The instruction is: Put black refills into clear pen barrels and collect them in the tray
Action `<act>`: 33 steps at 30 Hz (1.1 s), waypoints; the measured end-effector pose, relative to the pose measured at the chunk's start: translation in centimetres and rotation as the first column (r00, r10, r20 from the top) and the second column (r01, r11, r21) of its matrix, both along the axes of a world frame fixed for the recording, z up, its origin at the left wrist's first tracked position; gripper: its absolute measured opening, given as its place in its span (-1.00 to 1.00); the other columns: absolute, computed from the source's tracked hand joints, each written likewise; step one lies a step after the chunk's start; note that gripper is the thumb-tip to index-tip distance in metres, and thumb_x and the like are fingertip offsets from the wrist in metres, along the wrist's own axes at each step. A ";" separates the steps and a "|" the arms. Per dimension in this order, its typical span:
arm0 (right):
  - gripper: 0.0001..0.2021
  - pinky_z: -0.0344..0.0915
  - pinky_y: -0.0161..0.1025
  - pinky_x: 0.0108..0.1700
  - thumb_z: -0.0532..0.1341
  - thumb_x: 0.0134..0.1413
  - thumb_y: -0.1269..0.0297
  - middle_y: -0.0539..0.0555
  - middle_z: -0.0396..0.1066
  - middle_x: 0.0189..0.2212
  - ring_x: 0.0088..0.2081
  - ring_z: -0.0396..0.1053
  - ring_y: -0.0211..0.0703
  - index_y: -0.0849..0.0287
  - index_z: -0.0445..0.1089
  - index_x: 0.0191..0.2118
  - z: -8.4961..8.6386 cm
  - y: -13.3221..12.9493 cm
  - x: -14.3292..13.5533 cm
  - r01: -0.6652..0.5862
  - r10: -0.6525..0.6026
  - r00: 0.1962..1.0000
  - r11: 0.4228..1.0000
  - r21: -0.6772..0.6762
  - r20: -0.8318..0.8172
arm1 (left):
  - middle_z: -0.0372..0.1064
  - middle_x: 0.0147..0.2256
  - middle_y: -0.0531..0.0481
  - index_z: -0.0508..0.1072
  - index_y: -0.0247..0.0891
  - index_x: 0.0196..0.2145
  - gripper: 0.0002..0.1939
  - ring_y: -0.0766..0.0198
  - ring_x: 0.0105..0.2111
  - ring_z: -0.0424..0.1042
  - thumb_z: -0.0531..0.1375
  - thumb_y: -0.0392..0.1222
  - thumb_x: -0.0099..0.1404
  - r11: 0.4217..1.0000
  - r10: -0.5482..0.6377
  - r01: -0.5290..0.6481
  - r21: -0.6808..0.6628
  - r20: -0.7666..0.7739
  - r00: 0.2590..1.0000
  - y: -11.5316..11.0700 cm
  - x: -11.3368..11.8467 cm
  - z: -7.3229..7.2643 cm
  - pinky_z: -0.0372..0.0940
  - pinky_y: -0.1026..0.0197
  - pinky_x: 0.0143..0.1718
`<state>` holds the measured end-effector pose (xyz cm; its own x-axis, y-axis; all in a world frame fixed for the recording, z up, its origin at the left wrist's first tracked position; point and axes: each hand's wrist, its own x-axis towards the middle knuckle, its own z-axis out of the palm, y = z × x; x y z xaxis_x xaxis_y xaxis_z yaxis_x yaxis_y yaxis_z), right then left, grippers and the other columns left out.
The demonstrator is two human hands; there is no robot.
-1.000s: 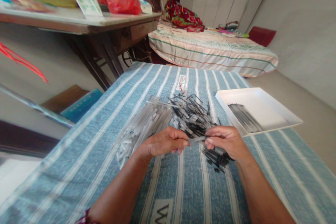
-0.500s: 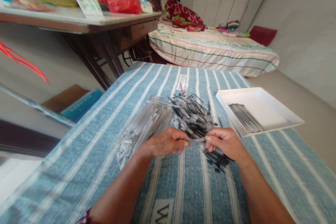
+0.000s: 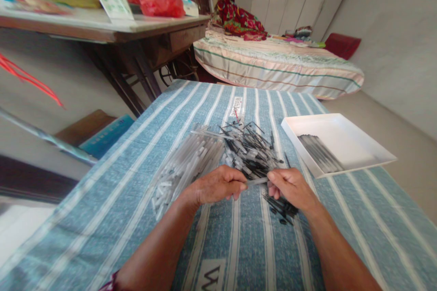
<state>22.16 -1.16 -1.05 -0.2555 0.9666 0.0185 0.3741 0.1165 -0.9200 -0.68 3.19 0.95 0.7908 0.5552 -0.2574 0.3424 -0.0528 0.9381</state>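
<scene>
My left grip (image 3: 216, 186) and right grip (image 3: 290, 186) pinch a slim tube (image 3: 256, 182) between them; white box (image 3: 351, 143), two o'clock.

The left forearm (image 3: 155, 245) and right forearm (image 3: 341, 250) slant inward and forward, bare. The left grip (image 3: 218, 185) is pinched, thumb against forefinger, the other fingers curled beneath. The right grip (image 3: 290, 187) faces it, near but apart, also pinched, its thumb uppermost and its fingers folded under. Both backs are turned largely upward.
</scene>
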 end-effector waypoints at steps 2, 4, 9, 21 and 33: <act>-0.63 0.23 -0.39 -0.57 0.09 0.13 0.02 -0.01 0.39 -0.66 -0.65 0.32 -0.32 0.22 0.37 -0.48 0.0 0.0 0.0 0.018 -0.017 1.000 1.000 0.013 -0.013 | 0.25 -0.58 0.11 0.39 -0.35 -0.44 -0.74 0.45 -0.61 0.17 0.09 -0.08 0.23 1.000 0.019 -0.019 -0.006 -0.002 1.000 0.0 0.0 -0.1 0.08 0.37 -0.58; -0.70 0.26 -0.38 -0.53 0.15 0.08 0.04 -0.01 0.42 -0.62 -0.62 0.34 -0.31 0.21 0.38 -0.40 0.0 0.0 -0.1 0.020 -0.020 1.000 1.000 0.021 -0.024 | 0.25 -0.58 0.11 0.41 -0.35 -0.41 -0.74 0.45 -0.61 0.17 0.10 -0.07 0.23 0.999 0.033 -0.033 -0.016 -0.002 0.999 0.0 0.0 -0.1 0.07 0.38 -0.58; -0.55 0.22 -0.39 -0.59 0.02 0.16 -0.01 0.00 0.37 -0.70 -0.68 0.30 -0.33 0.21 0.32 -0.58 0.0 0.0 0.0 0.011 -0.011 1.000 1.000 -0.008 -0.005 | 0.24 -0.59 0.11 0.41 -0.34 -0.44 -0.73 0.44 -0.61 0.16 0.12 -0.05 0.21 0.999 0.027 -0.026 -0.038 0.015 1.000 0.0 0.0 -0.3 0.07 0.37 -0.59; -0.64 0.24 -0.40 -0.55 0.10 0.10 0.00 -0.02 0.39 -0.64 -0.62 0.33 -0.32 0.19 0.33 -0.51 0.2 0.0 -0.1 0.034 -0.034 0.999 0.999 0.001 0.014 | 0.25 -0.59 0.11 0.42 -0.34 -0.44 -0.75 0.44 -0.61 0.17 0.13 -0.07 0.19 0.998 0.050 -0.049 -0.041 0.008 0.999 0.0 0.1 -0.2 0.08 0.37 -0.59; -0.55 0.18 -0.40 -0.62 0.02 0.15 -0.03 -0.03 0.34 -0.72 -0.71 0.26 -0.35 0.19 0.26 -0.59 0.0 0.1 -0.2 0.071 -0.069 0.997 0.995 -0.068 0.022 | 0.24 -0.59 0.11 0.42 -0.35 -0.44 -0.76 0.44 -0.61 0.17 0.14 -0.08 0.18 0.997 0.070 -0.070 -0.021 -0.009 0.997 -0.2 0.3 0.0 0.07 0.37 -0.59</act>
